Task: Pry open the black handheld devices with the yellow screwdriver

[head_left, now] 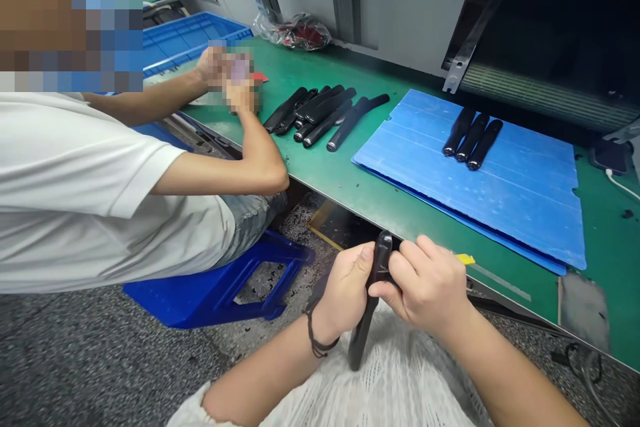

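Over my lap, a long black glossy handle-shaped part (364,333) slants with its rounded end up. My left hand (349,287) is wrapped round its upper half, thumb along the side. Close against that upper end is my right hand (427,280), its fingers curled and the thumb near the part's side. A yellow end (466,259) pokes out behind my right fist, seemingly of a slim tool whose rest the fingers hide. Three similar black parts (473,140) lie side by side on a blue plastic sheet (410,167) on the green table (320,177).
Several more black parts (320,113) are heaped at the table's middle. A co-worker in a white shirt (90,173) sits at left on a blue stool (210,287), hands blurred. Around them are a blue crate (200,30), a plastic bag (300,32), a phone (611,157) and a grey flat plate (583,307).
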{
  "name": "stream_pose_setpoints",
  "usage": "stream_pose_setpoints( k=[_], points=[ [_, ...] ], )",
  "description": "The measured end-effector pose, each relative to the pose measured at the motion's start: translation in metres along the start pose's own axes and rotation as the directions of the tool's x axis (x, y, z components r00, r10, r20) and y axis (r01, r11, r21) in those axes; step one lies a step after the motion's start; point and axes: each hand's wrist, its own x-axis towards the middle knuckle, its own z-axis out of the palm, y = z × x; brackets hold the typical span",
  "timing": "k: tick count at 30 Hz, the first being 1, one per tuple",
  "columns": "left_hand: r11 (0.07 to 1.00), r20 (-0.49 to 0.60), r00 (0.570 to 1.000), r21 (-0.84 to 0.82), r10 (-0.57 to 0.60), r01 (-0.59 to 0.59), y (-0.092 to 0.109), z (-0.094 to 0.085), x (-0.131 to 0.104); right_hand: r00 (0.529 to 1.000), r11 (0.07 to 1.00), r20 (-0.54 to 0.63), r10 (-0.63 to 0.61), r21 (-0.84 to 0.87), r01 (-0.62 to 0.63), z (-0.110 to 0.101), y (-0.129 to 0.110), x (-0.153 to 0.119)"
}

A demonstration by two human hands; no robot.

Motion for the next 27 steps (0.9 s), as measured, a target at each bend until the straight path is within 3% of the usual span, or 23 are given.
stream_pose_setpoints(
  k=[6, 18, 27],
  points=[
    [0.994, -0.1, 0.99, -0.049, -0.099, 0.094, 0.002, 0.002, 0.01, 0.998, 0.997, 0.065, -0.013, 0.075, 0.008, 0.003, -0.009, -0.009],
    [0.979, -0.139, 0.983, -0.179, -0.124, 0.098, -0.004, 0.011, 0.014, 0.998, 0.998, 0.043, 0.041, 0.049, -0.044, 0.005, -0.015, -0.02],
    [0.952, -0.191, 0.966, -0.284, -0.175, 0.117, 0.011, 0.006, 0.031, 0.995, 0.993, 0.098, -0.006, 0.119, -0.006, 0.008, -0.026, -0.021]
  ],
)
